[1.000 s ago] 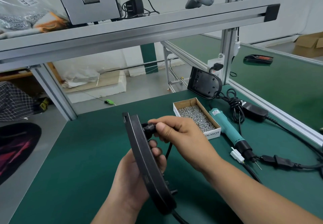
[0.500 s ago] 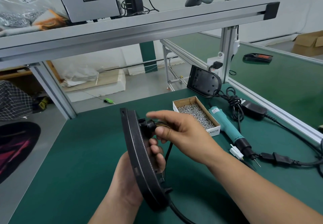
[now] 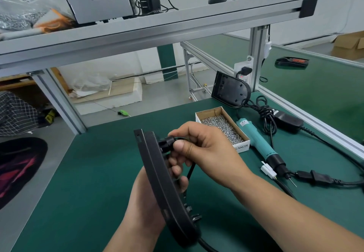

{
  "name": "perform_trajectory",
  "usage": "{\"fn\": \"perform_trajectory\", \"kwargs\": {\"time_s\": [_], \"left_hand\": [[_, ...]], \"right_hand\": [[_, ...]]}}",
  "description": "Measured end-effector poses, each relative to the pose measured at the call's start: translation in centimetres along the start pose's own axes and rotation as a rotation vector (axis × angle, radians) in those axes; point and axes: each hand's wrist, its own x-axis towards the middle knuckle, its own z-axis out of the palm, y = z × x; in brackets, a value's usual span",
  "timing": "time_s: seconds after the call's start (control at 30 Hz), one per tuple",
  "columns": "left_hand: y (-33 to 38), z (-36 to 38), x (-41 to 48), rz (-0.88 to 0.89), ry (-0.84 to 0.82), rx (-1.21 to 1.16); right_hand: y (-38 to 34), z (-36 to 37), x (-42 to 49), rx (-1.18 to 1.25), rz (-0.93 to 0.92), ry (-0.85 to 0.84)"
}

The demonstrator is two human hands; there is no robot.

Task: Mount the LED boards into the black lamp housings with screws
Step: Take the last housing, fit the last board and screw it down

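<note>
Cardboard box [image 3: 209,112] holds screws [image 3: 222,126]; left hand [image 3: 142,202] grips housing [image 3: 156,175], right hand [image 3: 206,147] pinches connector [image 3: 166,143]

Housing [image 3: 157,177] hides most of left hand [image 3: 141,204]; cable [image 3: 205,245] cut off at btm.

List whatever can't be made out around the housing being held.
- Inside of the black lamp housing, head view: the left hand holds it edge-on, so whether an LED board sits in it cannot be told.
- The black fitting: mostly covered by the right hand that pinches it.
- Label on the screw box: partly behind that hand.
- The cable: cut off by the bottom edge.
</note>
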Motion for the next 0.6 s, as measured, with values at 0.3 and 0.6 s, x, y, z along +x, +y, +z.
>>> {"fn": "perform_trajectory", "kwargs": {"time_s": [0.3, 0.6], "left_hand": [[1.1, -0.5, 0.3, 0.179, 0.002, 0.202], [1.2, -0.9, 0.2, 0.239, 0.032, 0.184]], "right_hand": [[-0.4, -0.3, -0.1, -0.014, -0.131, -0.081], [-0.6, 0.2, -0.5, 0.036, -0.082, -0.066]]}}
